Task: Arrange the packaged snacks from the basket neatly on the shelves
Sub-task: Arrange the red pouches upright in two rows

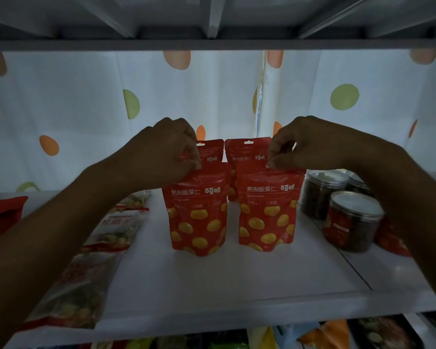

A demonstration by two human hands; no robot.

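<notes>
On the white shelf (212, 278) the left front pouch (198, 212) and the right front pouch (268, 210), both red, stood upright side by side near its middle, with two rear pouches (247, 149) of the same kind just behind them. The left hand (161, 152) pinched the top edge of the left front pouch between curled fingers and thumb, and the right hand (310, 144) pinched the right front pouch's top likewise. Lidded jars (350, 222) stood toward the shelf's right end, and flat snack packets (106, 235) lay along its left end.

Left hand (161, 152), right hand (302, 144) pinch upright pouch tops.
</notes>
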